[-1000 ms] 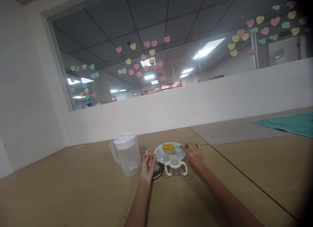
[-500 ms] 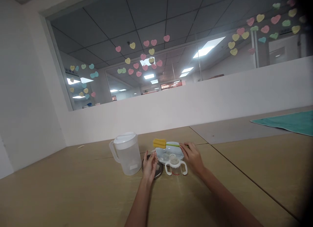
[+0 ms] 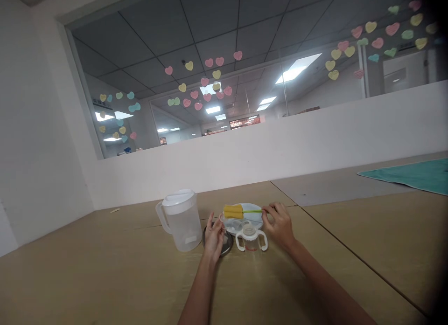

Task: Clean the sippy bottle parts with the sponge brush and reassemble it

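Observation:
My right hand [image 3: 280,224] is closed around the thin green handle of a yellow sponge bottle brush [image 3: 233,211]. The brush lies level, its sponge head pointing left over a white plate [image 3: 257,209]. Near the head, my left hand [image 3: 213,238] pinches a small pale piece at its fingertips, too small to make out. Under the left hand is a dark-rimmed round dish [image 3: 227,246], partly covered by it. Between the hands stands a clear baby bottle [image 3: 250,243] with two white handles. Clear pieces [image 3: 235,225] lie on the plate.
A translucent lidded pitcher [image 3: 185,224] stands just left of my left hand. At the far right lies a green cloth [image 3: 413,176]. A small flat scrap [image 3: 115,210] rests at the back left. Beyond the table [image 3: 122,273] runs a white wall [image 3: 238,157].
The bottle brush lifted off the plate and moved left towards my left hand, then shifted slightly right and down. A pale thin piece in my left hand shows less than before.

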The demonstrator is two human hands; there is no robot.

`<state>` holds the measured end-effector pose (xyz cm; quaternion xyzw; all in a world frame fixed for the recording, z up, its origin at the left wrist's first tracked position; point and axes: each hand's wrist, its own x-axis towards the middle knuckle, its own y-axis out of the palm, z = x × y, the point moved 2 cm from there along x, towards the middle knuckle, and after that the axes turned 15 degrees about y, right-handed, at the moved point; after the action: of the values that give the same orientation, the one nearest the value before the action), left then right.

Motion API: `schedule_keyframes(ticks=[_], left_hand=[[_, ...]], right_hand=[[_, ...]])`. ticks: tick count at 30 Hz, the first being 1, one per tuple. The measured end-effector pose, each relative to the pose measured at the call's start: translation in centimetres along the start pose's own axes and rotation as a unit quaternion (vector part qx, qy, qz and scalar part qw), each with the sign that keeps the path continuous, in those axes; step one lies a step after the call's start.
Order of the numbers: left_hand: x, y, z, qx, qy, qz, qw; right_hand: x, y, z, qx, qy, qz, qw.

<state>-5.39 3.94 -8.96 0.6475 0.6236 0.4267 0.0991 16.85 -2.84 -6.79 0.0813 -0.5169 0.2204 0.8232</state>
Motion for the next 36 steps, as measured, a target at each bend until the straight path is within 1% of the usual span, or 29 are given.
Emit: schedule_keyframes(ticks=[5, 9, 13, 16, 28, 32, 36], left_hand=[[0.05, 0.21, -0.14, -0.005, -0.004, 0.005, 1.0], [-0.05, 0.27, -0.22, -0.008, -0.008, 0.001, 1.0], [-0.18, 0.18, -0.2, -0.016, -0.011, 0.013, 1.0], [-0.18, 0.07, -0.16, -0.025, -0.011, 0.015, 1.0], [0.04, -0.13, 0.05, -0.026, -0.015, 0.001, 1.0], [0.11, -0.18, 0.14, -0.036, -0.016, 0.0, 0.999], [0.16, -0.26, 0.16, -0.042, -0.011, -0.002, 0.999]], right_hand=[[0.05, -0.11, -0.26, -0.02, 0.017, -0.026, 0.999], [0.23, -0.19, -0.19, 0.005, 0.031, -0.037, 0.999], [0.08, -0.05, 0.29, 0.054, -0.004, -0.018, 0.998], [-0.19, 0.18, 0.42, 0.057, -0.03, -0.003, 0.998], [-0.16, 0.43, -0.41, 0.018, -0.028, -0.033, 0.999], [-0.23, 0.46, -0.23, 0.053, -0.028, -0.017, 0.998], [-0.48, 0.52, 0.0, 0.068, -0.056, 0.002, 0.996]])
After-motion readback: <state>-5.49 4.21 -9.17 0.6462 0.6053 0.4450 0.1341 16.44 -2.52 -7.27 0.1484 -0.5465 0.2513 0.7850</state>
